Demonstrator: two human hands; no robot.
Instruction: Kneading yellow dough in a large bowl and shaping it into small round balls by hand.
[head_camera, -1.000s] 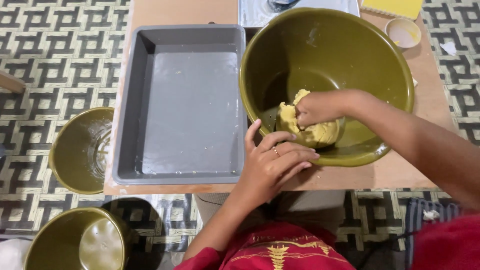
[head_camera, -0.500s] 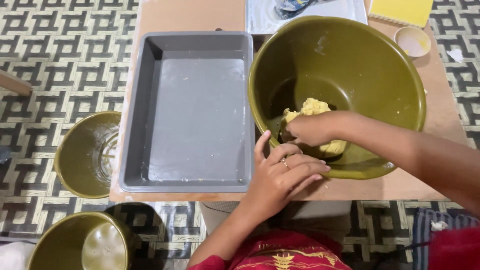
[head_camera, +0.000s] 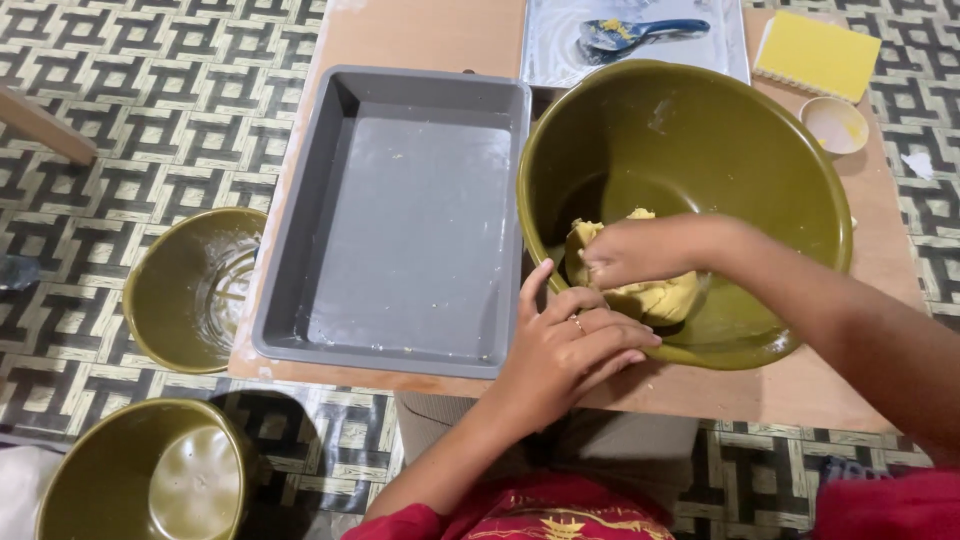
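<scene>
Left hand (head_camera: 570, 345), nearest the camera, rests with fingers spread and loosely curled over the near rim of the big olive bowl (head_camera: 700, 130), gripping nothing but the rim's edge; a ring shows on one finger. Just past it, at about one o'clock, the right hand (head_camera: 640, 250) reaches down inside the bowl, fingers closed on the yellow dough (head_camera: 665, 298) lying on the bowl's bottom. At nine o'clock from the bowl, touching it, sits a grey rectangular tray (head_camera: 400, 220) on the wooden table (head_camera: 420, 35). Farther off, at twelve o'clock, a blue spoon (head_camera: 640, 32) lies on a pale tray; at one o'clock, a small cup (head_camera: 833, 125) and yellow sponge (head_camera: 815, 52).
</scene>
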